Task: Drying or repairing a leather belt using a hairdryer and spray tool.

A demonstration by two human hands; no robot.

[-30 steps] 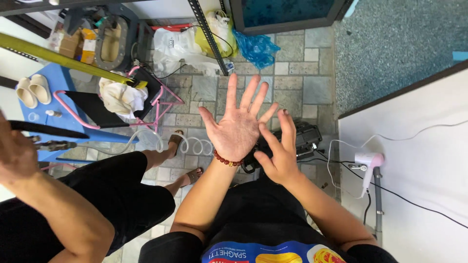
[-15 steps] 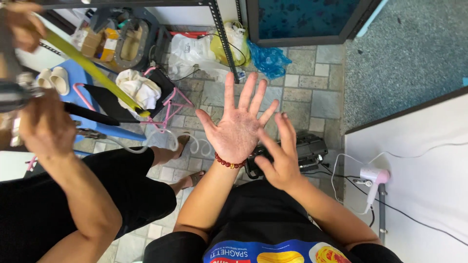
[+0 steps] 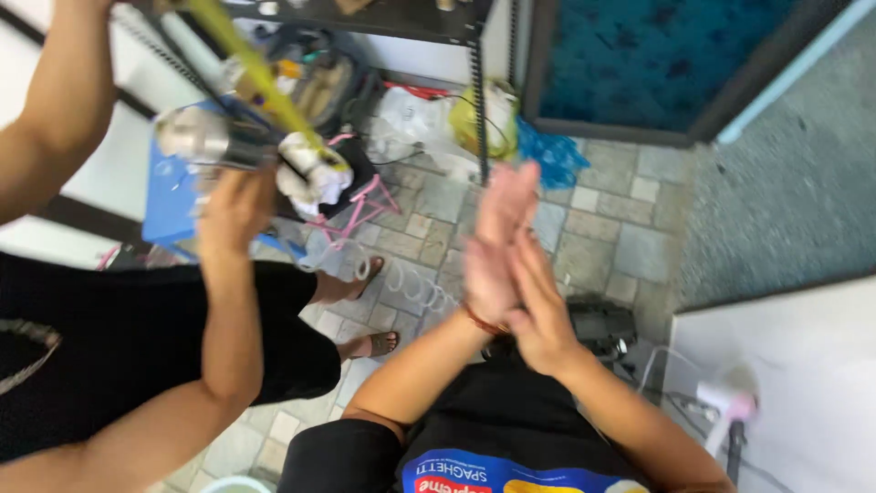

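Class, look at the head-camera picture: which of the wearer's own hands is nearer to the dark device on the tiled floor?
Right. The right hand lies just left of the dark device, almost beside it. The left hand is pressed against the right one, higher and farther left.

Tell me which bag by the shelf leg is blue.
The crumpled blue bag right of the shelf leg, nearest the left hand; the others are yellow and white.

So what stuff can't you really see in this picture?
- Left hand and right hand, head view: smeared by motion blur, fingers run together.
- Silvery tool held by another person's hand: blurred, kind unclear.
- Pink and white device: blurred, its lower part cut off by the bottom edge.
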